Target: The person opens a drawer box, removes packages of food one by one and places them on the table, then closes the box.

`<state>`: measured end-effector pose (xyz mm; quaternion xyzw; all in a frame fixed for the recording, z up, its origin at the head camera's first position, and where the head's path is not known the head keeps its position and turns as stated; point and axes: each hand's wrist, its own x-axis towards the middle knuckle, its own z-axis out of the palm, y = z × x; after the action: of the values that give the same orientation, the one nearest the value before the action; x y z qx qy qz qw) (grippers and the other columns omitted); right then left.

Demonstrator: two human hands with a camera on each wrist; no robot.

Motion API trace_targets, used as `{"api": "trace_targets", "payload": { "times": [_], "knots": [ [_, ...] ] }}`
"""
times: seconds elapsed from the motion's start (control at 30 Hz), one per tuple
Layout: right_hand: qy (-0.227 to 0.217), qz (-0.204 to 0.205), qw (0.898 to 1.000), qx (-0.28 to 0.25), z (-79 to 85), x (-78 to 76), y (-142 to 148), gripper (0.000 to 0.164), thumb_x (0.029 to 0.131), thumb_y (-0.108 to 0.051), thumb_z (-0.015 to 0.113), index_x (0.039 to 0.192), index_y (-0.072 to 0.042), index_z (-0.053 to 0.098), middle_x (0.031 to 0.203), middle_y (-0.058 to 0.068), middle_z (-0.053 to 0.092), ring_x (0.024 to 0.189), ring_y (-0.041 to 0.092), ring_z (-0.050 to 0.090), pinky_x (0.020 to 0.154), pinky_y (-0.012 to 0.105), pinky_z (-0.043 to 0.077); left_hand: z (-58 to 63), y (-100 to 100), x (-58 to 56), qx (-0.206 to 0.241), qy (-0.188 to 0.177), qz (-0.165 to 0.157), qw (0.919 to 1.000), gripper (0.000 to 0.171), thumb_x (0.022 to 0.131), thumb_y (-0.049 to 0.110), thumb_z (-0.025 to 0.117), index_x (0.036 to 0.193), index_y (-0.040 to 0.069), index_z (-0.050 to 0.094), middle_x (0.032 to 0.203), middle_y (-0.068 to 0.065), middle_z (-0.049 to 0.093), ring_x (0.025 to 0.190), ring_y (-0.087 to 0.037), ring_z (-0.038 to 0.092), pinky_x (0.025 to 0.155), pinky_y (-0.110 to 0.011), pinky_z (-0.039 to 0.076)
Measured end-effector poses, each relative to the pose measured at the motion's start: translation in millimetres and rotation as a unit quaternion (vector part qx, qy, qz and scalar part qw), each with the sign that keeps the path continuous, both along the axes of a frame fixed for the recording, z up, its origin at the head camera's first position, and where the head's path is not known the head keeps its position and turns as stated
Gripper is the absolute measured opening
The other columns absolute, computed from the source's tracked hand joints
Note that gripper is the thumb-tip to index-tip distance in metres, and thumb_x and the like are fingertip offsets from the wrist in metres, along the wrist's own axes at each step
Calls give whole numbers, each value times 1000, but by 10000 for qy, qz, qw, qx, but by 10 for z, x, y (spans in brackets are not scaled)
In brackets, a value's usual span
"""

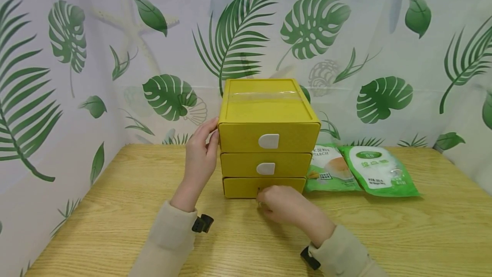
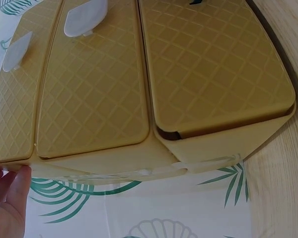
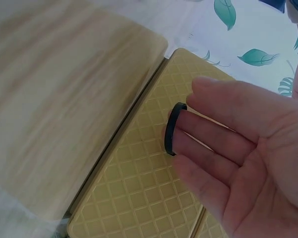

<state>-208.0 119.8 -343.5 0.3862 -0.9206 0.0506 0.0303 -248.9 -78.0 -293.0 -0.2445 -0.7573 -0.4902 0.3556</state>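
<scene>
A yellow three-drawer box (image 1: 265, 108) with a waffle-patterned front stands on the table. My left hand (image 1: 201, 153) rests against its left side near the top drawer, fingertips on the box edge in the left wrist view. Down at the bottom drawer (image 1: 240, 187), my right hand (image 1: 286, 206) has two fingers hooked behind the black handle (image 3: 174, 130). A dark gap shows along one edge of that drawer's front in the left wrist view. The upper two drawers carry white tabs (image 1: 268, 141) and sit flush with the box.
Right of the box lie two green-and-white packets, a starch bag (image 1: 332, 174) partly behind the box and another bag (image 1: 382, 172) overlapping it. The wooden table (image 1: 384, 234) meets a leaf-print backdrop (image 1: 246, 25) at the back.
</scene>
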Motion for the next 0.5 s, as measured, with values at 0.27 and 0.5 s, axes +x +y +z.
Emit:
{"api": "trace_targets", "payload": {
  "times": [0.27,0.5],
  "knots": [
    [-82,21,9999,146,6,6,-11,18,71,-3,64,64,-15,52,62,-7,48,56,8,44,48,25,41,-2,-1,-2,-3,-8,-4,10000,28,89,0,49,116,-5,54,113,-15,55,102,-23,53,70,-30,53],
    [-140,-43,9997,187,31,22,-15,19,74,-5,64,63,-15,52,62,-7,49,54,8,43,48,24,40,6,-2,3,9,-25,-33,10000,28,89,1,48,116,-4,54,113,-14,54,102,-22,53,70,-29,52]
  ]
}}
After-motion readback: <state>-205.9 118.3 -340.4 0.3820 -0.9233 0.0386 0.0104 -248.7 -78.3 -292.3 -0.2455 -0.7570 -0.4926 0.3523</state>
